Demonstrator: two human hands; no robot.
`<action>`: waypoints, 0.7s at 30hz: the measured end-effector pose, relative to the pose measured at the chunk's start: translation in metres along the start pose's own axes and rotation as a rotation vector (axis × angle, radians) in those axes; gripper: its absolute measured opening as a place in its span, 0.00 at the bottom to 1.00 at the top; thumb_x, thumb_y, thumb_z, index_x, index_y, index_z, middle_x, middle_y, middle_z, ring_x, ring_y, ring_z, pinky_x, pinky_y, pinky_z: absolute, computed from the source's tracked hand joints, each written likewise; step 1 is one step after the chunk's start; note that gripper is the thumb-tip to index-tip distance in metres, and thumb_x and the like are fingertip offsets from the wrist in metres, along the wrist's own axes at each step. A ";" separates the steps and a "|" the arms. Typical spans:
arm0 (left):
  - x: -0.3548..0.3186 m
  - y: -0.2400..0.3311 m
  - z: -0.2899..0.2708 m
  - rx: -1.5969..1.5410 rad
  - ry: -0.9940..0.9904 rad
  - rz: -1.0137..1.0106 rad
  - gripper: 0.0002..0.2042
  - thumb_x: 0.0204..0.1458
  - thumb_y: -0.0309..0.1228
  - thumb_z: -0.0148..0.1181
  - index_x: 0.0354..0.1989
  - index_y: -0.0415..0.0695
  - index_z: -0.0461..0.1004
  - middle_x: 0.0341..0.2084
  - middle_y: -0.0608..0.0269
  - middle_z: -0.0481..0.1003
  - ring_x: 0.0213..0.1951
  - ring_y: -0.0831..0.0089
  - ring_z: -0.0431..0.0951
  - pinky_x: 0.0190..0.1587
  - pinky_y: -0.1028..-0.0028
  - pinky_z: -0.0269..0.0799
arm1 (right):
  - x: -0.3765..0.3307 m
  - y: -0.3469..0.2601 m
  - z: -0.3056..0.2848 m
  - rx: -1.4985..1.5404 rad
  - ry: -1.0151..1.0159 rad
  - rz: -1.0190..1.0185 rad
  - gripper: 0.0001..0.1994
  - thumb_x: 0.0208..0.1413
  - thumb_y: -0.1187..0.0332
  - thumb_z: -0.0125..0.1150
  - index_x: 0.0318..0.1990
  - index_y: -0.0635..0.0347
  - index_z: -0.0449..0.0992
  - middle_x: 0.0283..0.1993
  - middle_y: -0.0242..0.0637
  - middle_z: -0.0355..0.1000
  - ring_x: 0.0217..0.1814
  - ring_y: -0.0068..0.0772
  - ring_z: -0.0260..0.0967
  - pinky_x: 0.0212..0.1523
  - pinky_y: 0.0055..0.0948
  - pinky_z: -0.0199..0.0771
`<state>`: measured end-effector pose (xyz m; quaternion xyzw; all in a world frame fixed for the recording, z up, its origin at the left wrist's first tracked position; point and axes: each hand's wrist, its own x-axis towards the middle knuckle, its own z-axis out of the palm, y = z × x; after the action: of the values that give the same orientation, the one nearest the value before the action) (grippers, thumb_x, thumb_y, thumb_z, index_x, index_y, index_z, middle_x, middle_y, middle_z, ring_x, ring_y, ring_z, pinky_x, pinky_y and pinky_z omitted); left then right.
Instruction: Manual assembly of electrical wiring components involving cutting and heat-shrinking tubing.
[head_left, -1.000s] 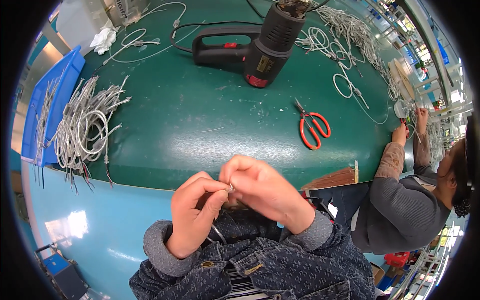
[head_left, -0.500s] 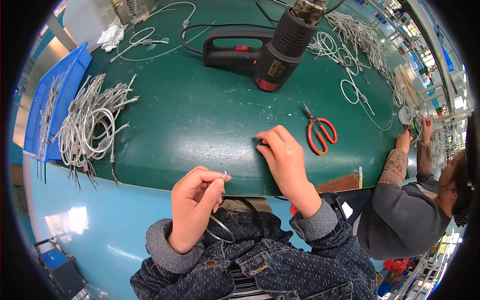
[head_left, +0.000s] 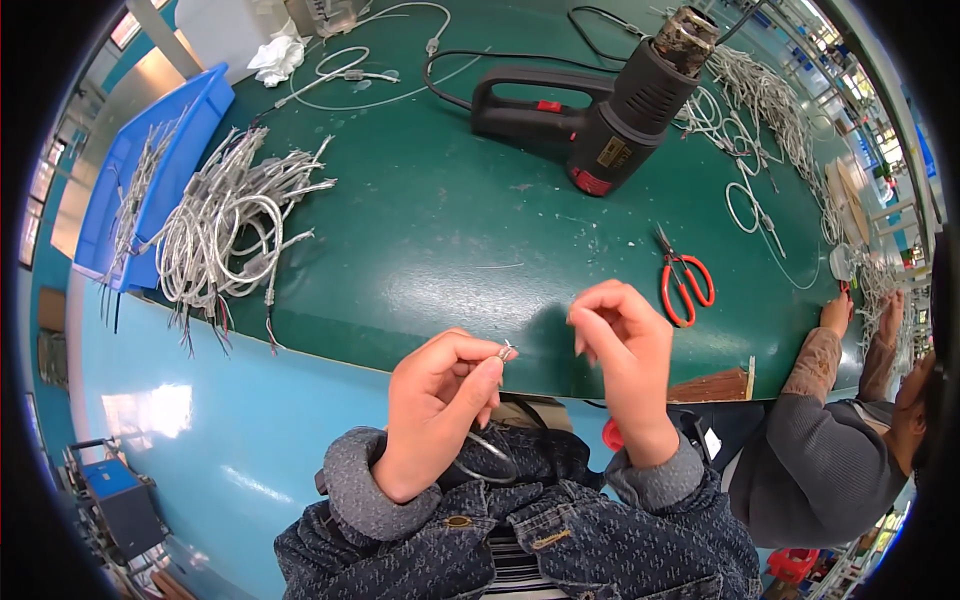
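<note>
My left hand [head_left: 440,410] is closed, pinching the stripped end of a clear-sheathed silvery cable [head_left: 495,446] between thumb and forefinger. Short bare wires poke out past the fingertips, and the cable's length loops down below the hand in front of my jacket. To the right, over the table edge, my right hand [head_left: 630,355] is raised with its fingers curled and thumb and forefinger together. Whatever lies between those fingertips, if anything, is too small to make out. Red-handled scissors [head_left: 687,285] lie beyond the right hand, blades pointing away.
A black heat gun [head_left: 630,110] stands on the green table [head_left: 400,220]. At left, bundled cables [head_left: 225,225] overhang the edge beside a blue bin [head_left: 190,150]. More cables [head_left: 770,110] lie far right, near a co-worker [head_left: 810,460]. A brown wooden piece [head_left: 708,387] sits at the near edge.
The whole view has shifted, so the table things appear farther right and slightly lower. My right hand has drawn back nearer the table edge with its fingers curled more. My left hand keeps its pinch.
</note>
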<state>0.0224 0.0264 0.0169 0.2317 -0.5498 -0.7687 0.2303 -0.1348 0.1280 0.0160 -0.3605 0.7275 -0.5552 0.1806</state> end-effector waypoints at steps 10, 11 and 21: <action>-0.004 -0.003 0.002 0.030 0.026 0.143 0.04 0.56 0.21 0.53 0.37 0.33 0.69 0.32 0.60 0.68 0.26 0.77 0.73 0.25 0.79 0.72 | -0.022 -0.026 0.032 0.833 -0.103 0.354 0.02 0.58 0.76 0.53 0.34 0.66 0.71 0.34 0.37 0.67 0.26 0.21 0.63 0.26 0.19 0.61; -0.005 -0.003 0.002 0.038 0.029 0.153 0.04 0.56 0.21 0.53 0.37 0.33 0.69 0.32 0.60 0.68 0.26 0.77 0.73 0.26 0.79 0.72 | -0.022 -0.026 0.032 0.832 -0.104 0.354 0.02 0.58 0.76 0.53 0.34 0.66 0.71 0.34 0.37 0.67 0.26 0.21 0.63 0.26 0.19 0.61; -0.006 -0.002 0.004 0.072 0.026 0.172 0.04 0.56 0.22 0.53 0.37 0.34 0.68 0.32 0.60 0.66 0.26 0.77 0.73 0.26 0.79 0.72 | -0.023 -0.026 0.031 0.815 -0.117 0.339 0.02 0.58 0.76 0.53 0.35 0.66 0.71 0.35 0.36 0.66 0.26 0.21 0.63 0.26 0.18 0.61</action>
<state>0.0247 0.0338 0.0165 0.2017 -0.5921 -0.7226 0.2941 -0.0902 0.1205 0.0269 -0.1661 0.4866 -0.7378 0.4374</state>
